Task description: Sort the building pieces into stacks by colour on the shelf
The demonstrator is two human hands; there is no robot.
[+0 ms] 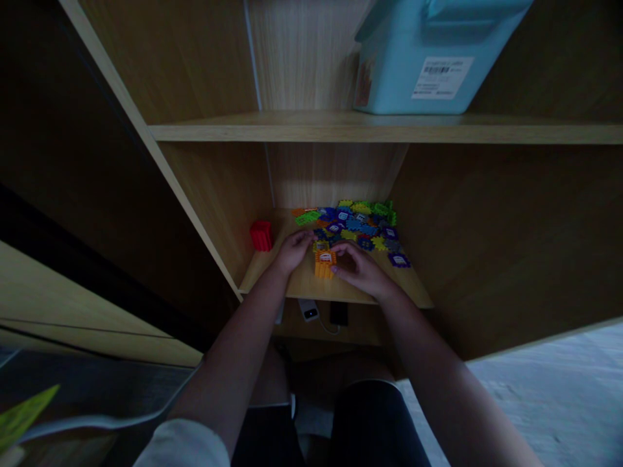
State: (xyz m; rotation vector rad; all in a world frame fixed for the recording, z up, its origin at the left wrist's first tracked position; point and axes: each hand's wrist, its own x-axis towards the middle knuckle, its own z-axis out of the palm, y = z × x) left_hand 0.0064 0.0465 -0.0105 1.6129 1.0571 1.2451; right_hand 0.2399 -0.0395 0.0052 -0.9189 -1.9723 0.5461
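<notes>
Orange stack [324, 266] sits on the middle shelf [384, 297], near its front edge, between your two hands. Your right hand [359, 269] is at its right side, thumb and fingers parted, tips at the edge; you cannot tell whether they grip. Your left hand [294, 251] is curled, tips drawn close together beside a yellow piece [320, 246] just behind the stack; whether they hold anything is too small and dim to tell.

Hidden: pieces in the pile [357, 226] overlap, so no reliable count. Blue bin [413, 71] above is cut off at the top; its label is unreadable.

Edges: side walls bound the shelf left and right; the upper shelf [311, 133] overhangs behind. Room lies between your left hand and the red block [261, 236].

Counts: one orange stack, one red block, one bin; below, one white box [308, 310] and one dark rectangle [339, 313].
</notes>
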